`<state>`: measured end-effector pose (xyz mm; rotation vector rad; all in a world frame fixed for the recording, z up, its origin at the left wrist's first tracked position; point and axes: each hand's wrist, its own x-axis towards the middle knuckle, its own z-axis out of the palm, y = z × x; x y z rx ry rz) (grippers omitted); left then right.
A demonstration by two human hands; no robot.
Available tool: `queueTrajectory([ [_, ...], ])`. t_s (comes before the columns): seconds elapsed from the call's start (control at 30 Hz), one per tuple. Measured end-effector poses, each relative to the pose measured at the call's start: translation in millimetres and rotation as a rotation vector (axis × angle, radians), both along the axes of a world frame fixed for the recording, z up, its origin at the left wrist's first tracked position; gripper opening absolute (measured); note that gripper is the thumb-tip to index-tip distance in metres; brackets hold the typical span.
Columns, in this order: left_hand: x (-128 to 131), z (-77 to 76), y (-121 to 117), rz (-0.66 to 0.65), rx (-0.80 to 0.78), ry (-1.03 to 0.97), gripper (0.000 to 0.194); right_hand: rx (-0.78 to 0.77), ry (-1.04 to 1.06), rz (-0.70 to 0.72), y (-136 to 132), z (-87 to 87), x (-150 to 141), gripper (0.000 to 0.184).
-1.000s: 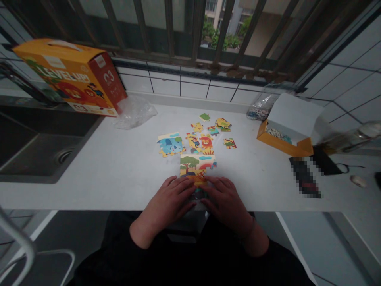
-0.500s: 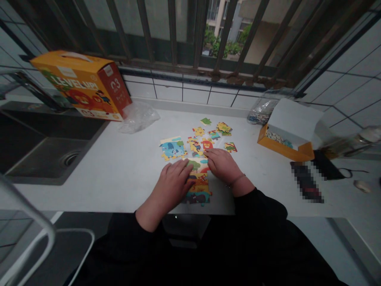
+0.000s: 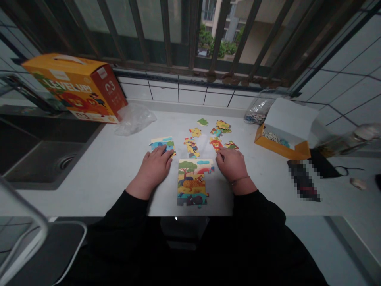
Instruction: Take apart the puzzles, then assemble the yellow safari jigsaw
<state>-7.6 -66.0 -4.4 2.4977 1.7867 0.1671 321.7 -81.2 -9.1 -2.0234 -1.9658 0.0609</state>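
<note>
The largest joined puzzle section (image 3: 190, 182) lies flat near the counter's front edge, between the hands. The left hand (image 3: 155, 165) rests palm-down, fingers slightly apart, partly covering a blue puzzle section (image 3: 154, 144). The right hand's (image 3: 233, 163) curled fingers meet a red lion piece (image 3: 216, 144); whether they pinch it, I cannot tell. The white counter (image 3: 104, 171) runs beneath a tiled wall (image 3: 192, 95) and barred window (image 3: 165, 35), with a sink (image 3: 38, 163) at left. Loose pieces (image 3: 195, 132) lie beyond the joined section; crumpled clear plastic (image 3: 135, 119) sits farther left, before a large orange box (image 3: 74, 89). At right, an open small box (image 3: 282, 146) holds whitish and bluish bits (image 3: 272, 138), beside a clear bag (image 3: 257, 109) of small pieces.
</note>
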Motion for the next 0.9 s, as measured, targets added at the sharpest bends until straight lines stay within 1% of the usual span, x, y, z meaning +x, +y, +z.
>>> queueTrajectory([
  [0.13, -8.4, -0.2, 9.7, 0.07, 0.037, -0.051, 0.046, 0.025, -0.009, -0.103, -1.2, -0.6, 2.3, 0.032],
  [0.2, -3.7, 0.9, 12.4, 0.079, 0.068, -0.1, 0.045, 0.032, -0.006, -0.127, -0.7, -2.1, 2.9, 0.033],
  [0.23, 1.4, 1.6, 12.8, 0.059, 0.079, -0.124, 0.044, 0.043, -0.001, -0.124, -0.1, -3.2, 3.0, 0.034],
  [0.3, 16.4, 2.8, 12.2, -0.038, 0.076, -0.155, 0.046, 0.083, 0.009, -0.08, 1.5, -6.4, 2.7, 0.036],
  [0.37, 34.8, 2.9, 11.4, -0.167, 0.026, -0.156, 0.051, 0.119, 0.021, 0.0, 3.4, -10.2, 1.3, 0.04],
  [0.43, 52.2, 1.4, 11.8, -0.284, -0.034, -0.146, 0.055, 0.116, 0.018, 0.07, 4.6, -13.8, -0.8, 0.045],
  [0.5, 64.1, -1.1, 13.9, -0.337, -0.068, -0.14, 0.056, 0.066, 0.0, 0.099, 4.8, -16.7, -3.1, 0.049],
  [0.53, 67.1, -2.4, 15.5, -0.339, -0.077, -0.139, 0.056, 0.034, -0.008, 0.095, 4.6, -17.9, -4.0, 0.051],
  [0.63, 64.4, -5.9, 19.9, -0.299, -0.067, -0.147, 0.051, -0.024, -0.004, 0.031, 4.4, -20.7, -4.1, 0.054],
  [0.73, 51.0, -7.0, 22.1, -0.26, -0.038, -0.154, 0.048, -0.004, 0.051, -0.061, 6.6, -23.2, 3.0, 0.055],
  [0.83, 36.1, -5.4, 22.4, -0.206, -0.039, -0.152, 0.047, 0.016, 0.115, -0.174, 10.0, -25.8, 19.3, 0.056],
  [0.9, 27.4, -3.8, 22.8, -0.163, -0.044, -0.153, 0.047, -0.002, 0.129, -0.232, 10.8, -26.9, 33.8, 0.056],
])
